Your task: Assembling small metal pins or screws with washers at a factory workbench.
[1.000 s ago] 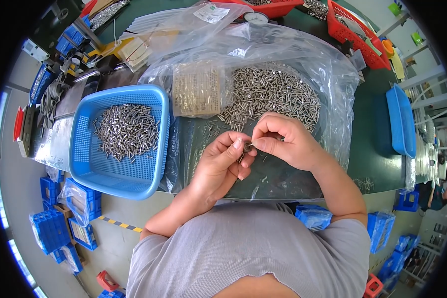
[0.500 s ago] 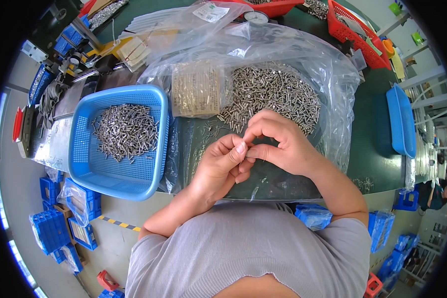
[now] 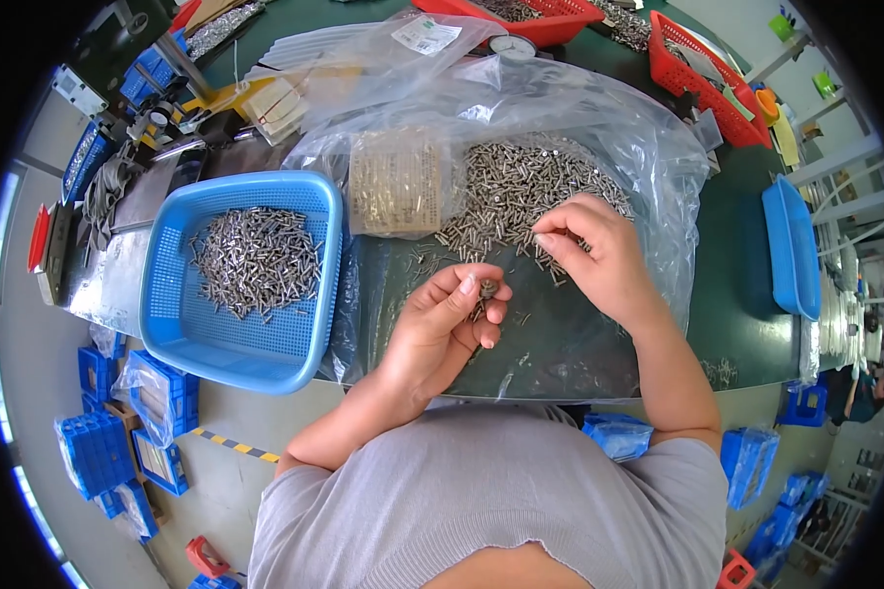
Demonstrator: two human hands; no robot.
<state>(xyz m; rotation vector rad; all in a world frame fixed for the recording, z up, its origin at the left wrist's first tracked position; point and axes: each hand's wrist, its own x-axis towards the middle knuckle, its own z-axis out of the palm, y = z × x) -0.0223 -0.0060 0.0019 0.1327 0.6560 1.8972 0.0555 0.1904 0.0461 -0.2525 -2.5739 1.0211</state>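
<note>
My left hand is closed around a small round metal piece that pokes out beside the thumb tip; its exact kind is too small to make out. Up and to the right, my right hand is at the near edge of a heap of small metal pins, thumb and forefinger close together. Whether a pin is between those fingertips I cannot make out. The heap lies on a clear plastic bag spread over the green table. A few loose pins lie between the heap and my left hand.
On the left stands a blue basket with many similar pins. A plastic-wrapped package sits beside the heap. Red baskets and a round dial gauge are at the back. Another blue basket is at the right edge.
My hands were together, fingertips touching. My right hand has moved away up and right to the heap, while the left stays in place and shows the round metal piece.
</note>
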